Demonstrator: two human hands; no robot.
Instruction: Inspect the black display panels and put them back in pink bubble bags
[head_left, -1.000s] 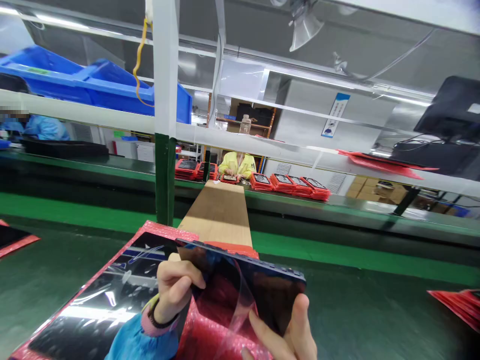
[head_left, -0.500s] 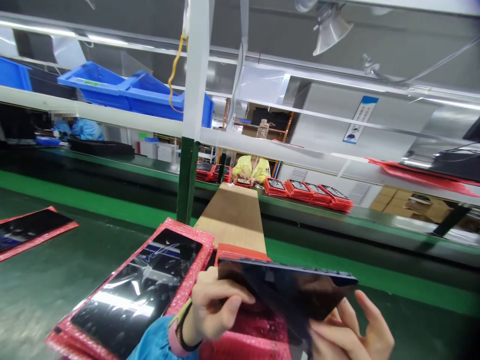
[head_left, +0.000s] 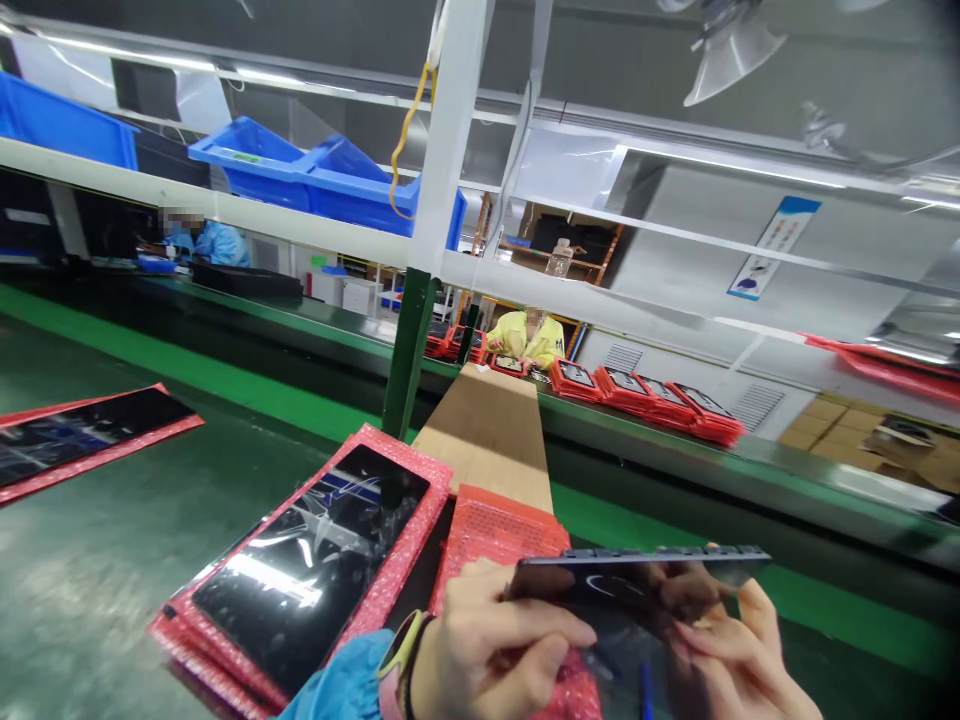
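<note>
A glossy black screen panel (head_left: 637, 610) is tilted up in front of me, its thin edge on top and hand reflections across its face. My left hand (head_left: 487, 640) grips its left end between thumb and fingers. My right hand (head_left: 739, 650) closes round its right side, some fingers hidden behind it. Below and behind the panel lies red bubble wrap (head_left: 502, 525). To the left of my left hand, another black screen panel (head_left: 322, 570) rests on a stack of red bubble-wrap sleeves (head_left: 187, 640).
One more screen on red wrap (head_left: 82, 430) lies at the far left of the green table (head_left: 97, 570). A wooden board (head_left: 487, 430) spans to the opposite bench, where a person in yellow (head_left: 525, 338) sits near stacked red-wrapped panels (head_left: 667, 400). A post (head_left: 420, 320) stands ahead.
The surroundings have shifted rightward in view as my head turned left. Both hands and the held panel appear further right and slightly lower, uncovering more of the red wrap behind.
</note>
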